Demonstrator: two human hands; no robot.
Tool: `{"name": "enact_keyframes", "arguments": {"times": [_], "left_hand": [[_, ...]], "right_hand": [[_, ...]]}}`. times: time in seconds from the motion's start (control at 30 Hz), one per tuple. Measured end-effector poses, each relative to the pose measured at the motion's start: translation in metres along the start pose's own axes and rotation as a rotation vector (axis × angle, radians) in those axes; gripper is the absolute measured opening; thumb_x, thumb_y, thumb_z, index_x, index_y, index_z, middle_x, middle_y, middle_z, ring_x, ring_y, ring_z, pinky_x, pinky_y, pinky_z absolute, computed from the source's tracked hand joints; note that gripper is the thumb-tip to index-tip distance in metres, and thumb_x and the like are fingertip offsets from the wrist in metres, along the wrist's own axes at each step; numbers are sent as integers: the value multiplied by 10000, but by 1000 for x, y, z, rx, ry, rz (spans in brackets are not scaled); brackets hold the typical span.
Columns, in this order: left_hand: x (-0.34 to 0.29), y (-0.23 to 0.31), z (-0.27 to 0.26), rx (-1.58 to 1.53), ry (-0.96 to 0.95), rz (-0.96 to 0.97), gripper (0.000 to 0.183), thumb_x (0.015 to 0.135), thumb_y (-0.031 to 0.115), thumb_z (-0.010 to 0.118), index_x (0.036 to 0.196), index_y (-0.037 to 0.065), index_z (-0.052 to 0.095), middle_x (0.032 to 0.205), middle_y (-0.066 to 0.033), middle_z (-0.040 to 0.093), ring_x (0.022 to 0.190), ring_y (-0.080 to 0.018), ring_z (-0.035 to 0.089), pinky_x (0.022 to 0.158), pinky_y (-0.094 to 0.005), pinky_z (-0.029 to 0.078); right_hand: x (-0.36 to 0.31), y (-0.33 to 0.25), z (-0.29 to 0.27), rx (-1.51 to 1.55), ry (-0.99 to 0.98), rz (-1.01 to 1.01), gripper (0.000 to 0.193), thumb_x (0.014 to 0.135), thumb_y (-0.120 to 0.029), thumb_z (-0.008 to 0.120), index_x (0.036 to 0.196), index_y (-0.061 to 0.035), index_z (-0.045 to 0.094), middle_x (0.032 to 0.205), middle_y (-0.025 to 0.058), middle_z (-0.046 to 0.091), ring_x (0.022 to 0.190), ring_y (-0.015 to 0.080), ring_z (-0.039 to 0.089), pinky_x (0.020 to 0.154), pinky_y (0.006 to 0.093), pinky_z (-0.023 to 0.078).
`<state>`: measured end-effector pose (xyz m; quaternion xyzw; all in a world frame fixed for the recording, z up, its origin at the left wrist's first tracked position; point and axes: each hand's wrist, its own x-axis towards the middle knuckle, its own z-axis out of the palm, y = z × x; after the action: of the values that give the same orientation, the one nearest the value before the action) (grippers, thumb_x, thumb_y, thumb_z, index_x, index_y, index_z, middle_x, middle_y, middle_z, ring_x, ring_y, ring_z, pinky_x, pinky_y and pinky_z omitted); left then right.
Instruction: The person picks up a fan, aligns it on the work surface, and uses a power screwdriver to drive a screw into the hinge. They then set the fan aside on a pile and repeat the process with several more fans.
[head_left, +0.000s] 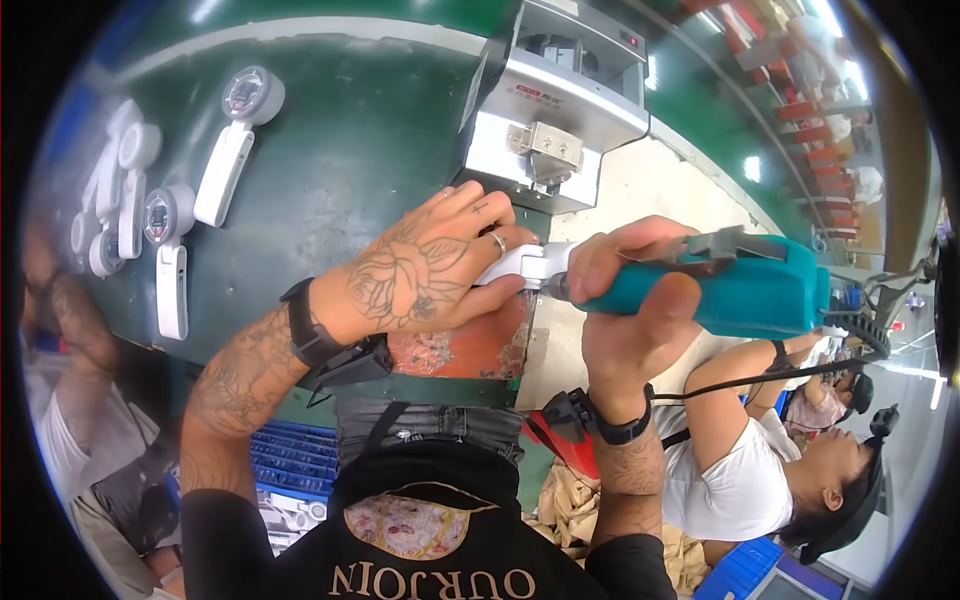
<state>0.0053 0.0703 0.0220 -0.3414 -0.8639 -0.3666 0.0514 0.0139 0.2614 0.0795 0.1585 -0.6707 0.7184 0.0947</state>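
Note:
My left hand [425, 265] is closed around a white plastic part [540, 264], likely a handheld fan's handle, though the fingers hide much of it. My right hand [640, 325] wraps round a teal electric screwdriver [745, 288], lying nearly level. Its tip meets the white part between my hands; the exact contact is hidden by my fingers. Under my left hand lies a worn orange-red patch [460, 348] on the green bench. Off to the left, a white handheld fan [225, 160] and another fan [171, 260] lie on the bench.
Several more white fans [130, 190] lie bunched at the far left. A metal screw-feeding machine [550, 110] stands ahead. A black cable [760, 378] trails from the screwdriver's side. Co-workers sit at right [735, 450] and left [85, 430]. A blue crate [290, 455] is below the bench.

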Motion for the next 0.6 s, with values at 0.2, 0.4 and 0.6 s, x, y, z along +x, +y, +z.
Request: {"name": "enact_keyframes", "arguments": {"times": [0.2,0.4,0.6], "left_hand": [[7,9,-5,-6,-34,-23,397,889,203,684,1244,35,625,1061,-122,557,989,-324,528,881,-430,453],[7,13,-9,12,-13,55,378,883,160,698,1225,16,626,1070,-132,564,972,-356,528,871,-423,452],[7,32,-9,148,-44,90,414,868,192,730,1241,46,622,1113,-128,597,1001,-350,576,875,-446,483]], "right_hand": [[-17,36,-14,-123,-8,-129,396,983,-362,699,1057,-7,538,751,97,589,599,180,567,545,331,465],[-14,24,5,191,-3,38,239,999,-193,668,1014,7,538,799,77,592,657,152,578,594,290,476],[-10,-3,-8,260,119,107,341,1004,-280,673,1126,19,564,763,44,598,658,141,581,625,301,494]]}}
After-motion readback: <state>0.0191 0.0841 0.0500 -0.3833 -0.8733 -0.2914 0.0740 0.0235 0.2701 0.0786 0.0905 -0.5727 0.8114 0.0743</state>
